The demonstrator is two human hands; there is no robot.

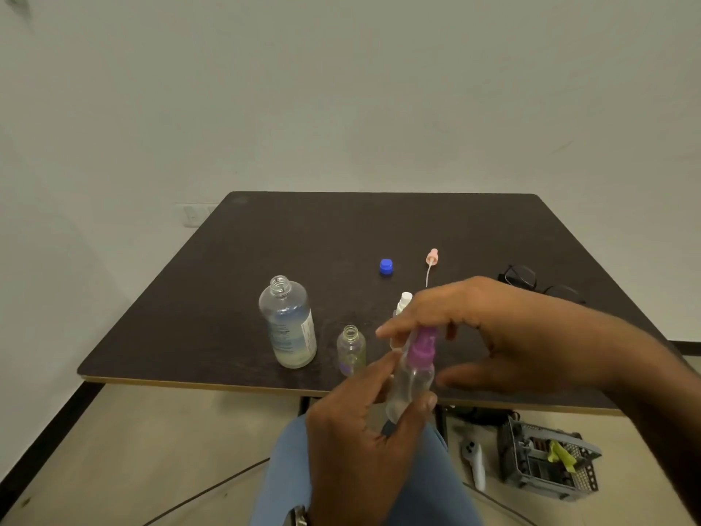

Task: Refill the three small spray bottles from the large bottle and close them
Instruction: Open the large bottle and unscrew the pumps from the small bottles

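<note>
Bench (379,229): dark, flat top; carries all task items near its front edge.
Large bottle (288,324): upright, uncapped, on the bench left of centre; about 1 third liquid at the bottom by the look of it. Judged the heaviest item, with a rigid clear wall. Take hold around the labelled mid-body, not the thin neck.
Left hand (360,430): grip closed around the lower body of the purple-top spray bottle (413,377), thumb on 1 side, fingers on the other.
Right hand (474,328): fingers curled over the purple spray head (423,347), apparently turning it; judged to be the closing step for this bottle.
Purple-top spray bottle: held tilted above the bench front edge, clear of the surface. Judged light, thin-walled and smooth; likely slippery if wet. Hold the body firmly and twist at the collar.
Open small bottle (351,349): upright, no top, just right of the large bottle; tips easily, steady it while pouring.
White-top bottle (403,303): mostly hidden behind the right hand.
Pink spray head (431,261): lies loose on the bench; the dip tube is thin and bends, so lift by the head.
Blue cap (385,266): loose on the bench beside it.
</note>
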